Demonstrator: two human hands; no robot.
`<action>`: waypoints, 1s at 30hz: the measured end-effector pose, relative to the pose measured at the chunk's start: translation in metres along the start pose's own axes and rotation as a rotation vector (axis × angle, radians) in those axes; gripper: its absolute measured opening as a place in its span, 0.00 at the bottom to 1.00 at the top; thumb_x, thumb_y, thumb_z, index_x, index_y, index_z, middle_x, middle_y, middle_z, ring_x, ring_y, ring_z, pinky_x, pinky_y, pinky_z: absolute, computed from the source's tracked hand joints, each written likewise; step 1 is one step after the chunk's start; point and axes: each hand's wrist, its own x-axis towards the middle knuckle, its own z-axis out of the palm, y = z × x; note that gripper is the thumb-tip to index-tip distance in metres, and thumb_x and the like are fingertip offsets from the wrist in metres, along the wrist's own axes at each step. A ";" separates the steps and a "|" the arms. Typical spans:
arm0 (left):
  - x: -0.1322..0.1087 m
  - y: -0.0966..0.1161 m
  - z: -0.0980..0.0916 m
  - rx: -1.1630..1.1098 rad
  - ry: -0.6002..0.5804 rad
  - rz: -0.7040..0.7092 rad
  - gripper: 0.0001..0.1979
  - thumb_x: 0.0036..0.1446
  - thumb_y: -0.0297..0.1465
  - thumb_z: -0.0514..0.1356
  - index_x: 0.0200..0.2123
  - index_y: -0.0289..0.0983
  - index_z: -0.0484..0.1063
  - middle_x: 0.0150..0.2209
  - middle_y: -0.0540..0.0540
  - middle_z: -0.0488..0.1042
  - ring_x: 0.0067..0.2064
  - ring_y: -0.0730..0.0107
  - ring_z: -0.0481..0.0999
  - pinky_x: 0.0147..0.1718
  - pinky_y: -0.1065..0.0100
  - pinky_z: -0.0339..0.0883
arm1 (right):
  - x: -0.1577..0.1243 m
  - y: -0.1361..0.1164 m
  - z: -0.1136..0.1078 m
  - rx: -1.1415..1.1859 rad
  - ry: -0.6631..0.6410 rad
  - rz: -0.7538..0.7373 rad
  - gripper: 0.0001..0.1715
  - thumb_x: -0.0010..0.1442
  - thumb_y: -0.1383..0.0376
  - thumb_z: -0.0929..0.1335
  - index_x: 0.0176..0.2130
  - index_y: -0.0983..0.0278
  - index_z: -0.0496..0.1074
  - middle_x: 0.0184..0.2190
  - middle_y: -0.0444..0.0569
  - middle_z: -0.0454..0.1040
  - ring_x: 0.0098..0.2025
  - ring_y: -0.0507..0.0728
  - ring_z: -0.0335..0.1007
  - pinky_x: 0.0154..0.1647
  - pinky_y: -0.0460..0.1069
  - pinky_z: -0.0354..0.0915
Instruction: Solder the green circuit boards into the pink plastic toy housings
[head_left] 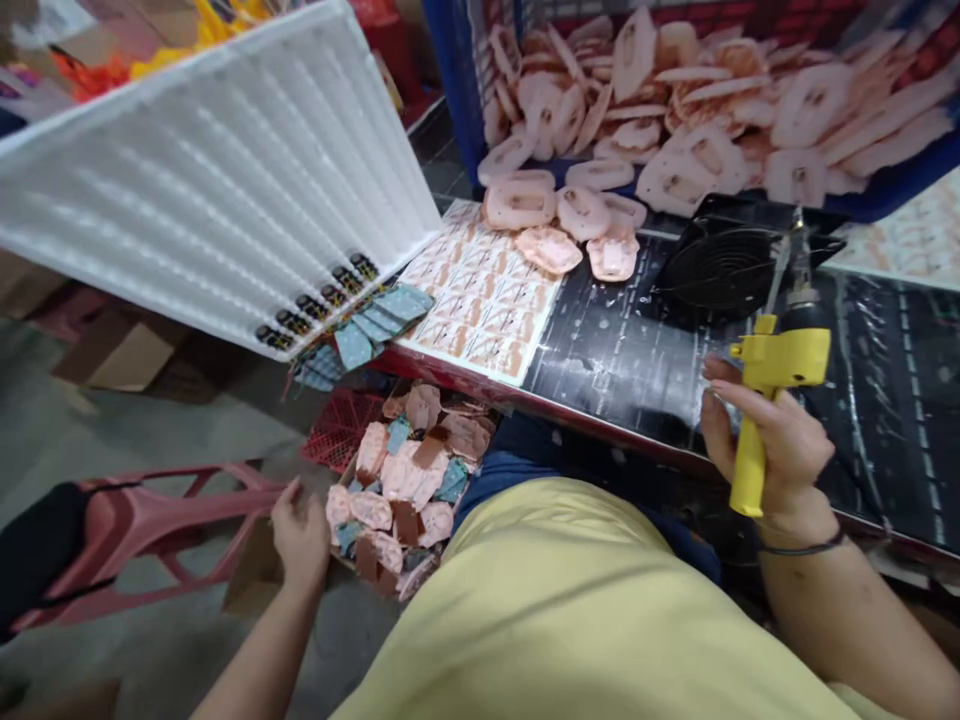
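My right hand (776, 445) is closed around the grip of a yellow pistol-shaped hand tool (772, 385), its dark tip pointing up over the black table top (622, 345). My left hand (300, 535) reaches down to the floor, fingers curled at the edge of a cardboard box (251, 575) filled with pink and brown scrap pieces (409, 480). Whether it holds anything is hidden. Loose pink plastic parts (551, 215) lie on the table ahead.
A blue crate (450, 90) heaped with pink parts stands at the back. A white ribbed tray (225, 170) with small dark parts leans at left. A printed sheet (480, 295), a black fan (720, 265), a red basket (337, 425) and a pink plastic chair (150, 515) are nearby.
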 end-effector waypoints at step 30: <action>0.160 0.458 0.176 0.234 -0.496 1.115 0.25 0.66 0.45 0.51 0.58 0.37 0.68 0.67 0.36 0.61 0.68 0.47 0.58 0.64 0.39 0.46 | -0.005 0.021 0.002 0.040 0.076 0.060 0.30 0.60 0.75 0.71 0.59 0.60 0.66 0.50 0.52 0.76 0.45 0.57 0.78 0.44 0.48 0.77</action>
